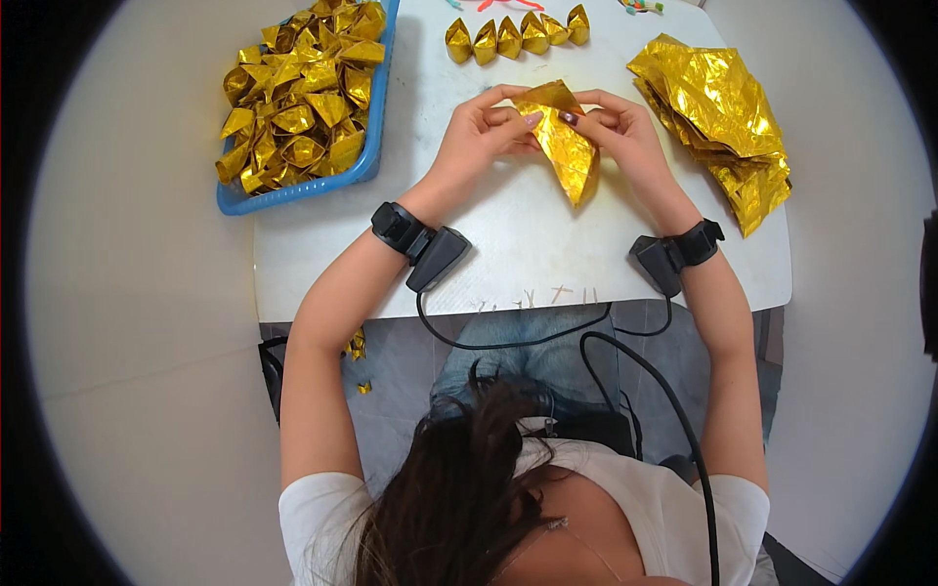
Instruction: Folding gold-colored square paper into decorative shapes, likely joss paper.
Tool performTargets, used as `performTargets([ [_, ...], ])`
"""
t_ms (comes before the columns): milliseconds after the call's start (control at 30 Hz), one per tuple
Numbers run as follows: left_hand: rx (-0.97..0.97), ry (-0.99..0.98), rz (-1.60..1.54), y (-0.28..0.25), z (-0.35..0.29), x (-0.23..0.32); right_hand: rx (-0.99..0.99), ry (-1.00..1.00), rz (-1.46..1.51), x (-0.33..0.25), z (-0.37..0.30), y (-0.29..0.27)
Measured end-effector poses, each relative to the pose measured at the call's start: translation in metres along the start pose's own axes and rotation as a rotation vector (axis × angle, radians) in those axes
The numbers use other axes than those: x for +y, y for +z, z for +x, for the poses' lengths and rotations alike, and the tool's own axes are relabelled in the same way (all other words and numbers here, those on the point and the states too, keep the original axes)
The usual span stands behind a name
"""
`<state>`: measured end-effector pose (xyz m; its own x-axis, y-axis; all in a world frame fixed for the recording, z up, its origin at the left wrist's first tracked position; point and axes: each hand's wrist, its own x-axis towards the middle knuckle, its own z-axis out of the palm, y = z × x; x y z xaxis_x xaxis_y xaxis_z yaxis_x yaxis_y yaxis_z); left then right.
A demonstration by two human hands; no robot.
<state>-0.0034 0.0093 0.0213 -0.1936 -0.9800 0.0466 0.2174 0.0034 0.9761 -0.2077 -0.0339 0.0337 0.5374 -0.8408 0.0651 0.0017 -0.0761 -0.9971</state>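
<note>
Between both hands, above the white table, I hold a sheet of gold foil paper, partly folded, with one pointed end hanging toward me. My left hand pinches its upper left edge, thumb on the front face and fingers behind. Opposite it, my right hand grips the upper right side in the same way, with the thumb pressed on the foil. Just beyond my hands stands a row of several folded gold paper ingots. To the right of my right hand lies a stack of gold foil sheets.
A blue plastic basket heaped with folded gold ingots stands on the left of the white table. Pink strips lie at the far edge. A black cable runs from my wrist bands. Gold scraps lie on the floor.
</note>
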Motion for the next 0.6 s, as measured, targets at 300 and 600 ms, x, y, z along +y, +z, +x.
performTargets([
  [300,0.03,-0.015,-0.22,-0.007,0.0,-0.001,-0.003,0.058,0.021,-0.001,-0.002,0.005],
  [600,0.203,0.086,0.001,-0.011,0.005,-0.012,-0.123,0.066,-0.009,-0.019,-0.006,0.009],
])
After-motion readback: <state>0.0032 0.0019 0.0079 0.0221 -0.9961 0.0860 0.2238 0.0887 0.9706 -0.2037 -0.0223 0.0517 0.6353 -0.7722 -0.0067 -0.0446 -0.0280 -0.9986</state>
